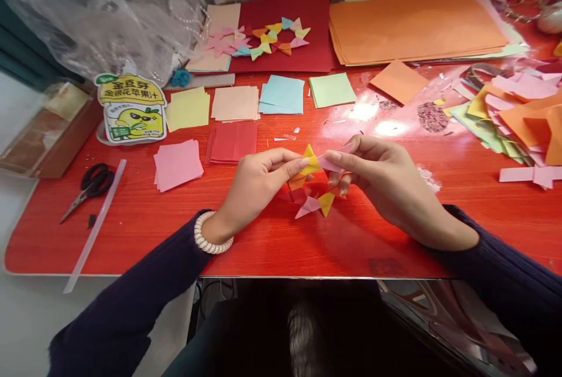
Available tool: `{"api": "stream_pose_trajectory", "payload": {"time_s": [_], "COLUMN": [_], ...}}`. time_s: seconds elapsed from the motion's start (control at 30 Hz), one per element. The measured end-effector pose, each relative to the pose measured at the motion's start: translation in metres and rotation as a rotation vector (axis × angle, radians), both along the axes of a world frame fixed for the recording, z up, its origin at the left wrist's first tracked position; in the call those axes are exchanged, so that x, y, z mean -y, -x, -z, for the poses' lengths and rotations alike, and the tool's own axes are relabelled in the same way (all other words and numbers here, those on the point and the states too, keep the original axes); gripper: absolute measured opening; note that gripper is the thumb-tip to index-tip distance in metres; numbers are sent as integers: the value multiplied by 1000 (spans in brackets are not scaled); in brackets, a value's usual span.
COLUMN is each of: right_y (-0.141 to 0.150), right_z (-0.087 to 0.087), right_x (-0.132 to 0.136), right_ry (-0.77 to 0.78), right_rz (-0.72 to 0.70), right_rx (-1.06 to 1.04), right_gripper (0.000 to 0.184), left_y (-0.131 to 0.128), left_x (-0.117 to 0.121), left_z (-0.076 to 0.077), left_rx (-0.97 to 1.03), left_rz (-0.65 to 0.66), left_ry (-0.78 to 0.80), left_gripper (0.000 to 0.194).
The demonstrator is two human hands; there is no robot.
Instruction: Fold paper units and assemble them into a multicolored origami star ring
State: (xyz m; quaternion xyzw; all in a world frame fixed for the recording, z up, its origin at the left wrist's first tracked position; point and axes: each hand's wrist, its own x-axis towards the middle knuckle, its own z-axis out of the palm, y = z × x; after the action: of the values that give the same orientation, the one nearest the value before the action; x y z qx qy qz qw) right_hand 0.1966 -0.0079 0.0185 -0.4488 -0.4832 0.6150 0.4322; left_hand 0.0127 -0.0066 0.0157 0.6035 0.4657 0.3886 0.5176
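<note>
Between my hands hangs a curved chain of folded paper pieces [325,204] in yellow, orange, red and pink, held just above the red table. My left hand [259,181] pinches a yellow folded piece [311,159] of the chain between thumb and fingers. A pink folded piece [330,161] sits in the grip of my right hand [377,178], its end touching the yellow one. Whether the two are slotted together I cannot tell. The right fingers also curl near the lower end of the chain, partly hiding it.
Square paper stacks lie ahead: pink [179,165], red [232,143], yellow [188,109], blue [283,95] and green [332,90]. Finished paper rings [267,39] rest on red card. Scissors [90,189] and a clear strip [96,225] lie left; folded paper scraps [518,113] are heaped right.
</note>
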Motion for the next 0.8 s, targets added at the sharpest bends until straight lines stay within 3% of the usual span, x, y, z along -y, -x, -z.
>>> {"api": "stream_pose_trajectory", "payload": {"time_s": [0.17, 0.8], "right_y": [-2, 8], "right_z": [-9, -4], "right_x": [-1, 7], "right_ry": [-42, -120], "right_rz": [5, 68], "right_rx": [157, 160], "right_gripper": [20, 24], "left_y": [-2, -6], "left_x": [5, 9], "left_z": [2, 6], "left_rx": [30, 9], "left_rz": [-52, -45], "left_ry": [1, 37], "left_gripper": [22, 26]}}
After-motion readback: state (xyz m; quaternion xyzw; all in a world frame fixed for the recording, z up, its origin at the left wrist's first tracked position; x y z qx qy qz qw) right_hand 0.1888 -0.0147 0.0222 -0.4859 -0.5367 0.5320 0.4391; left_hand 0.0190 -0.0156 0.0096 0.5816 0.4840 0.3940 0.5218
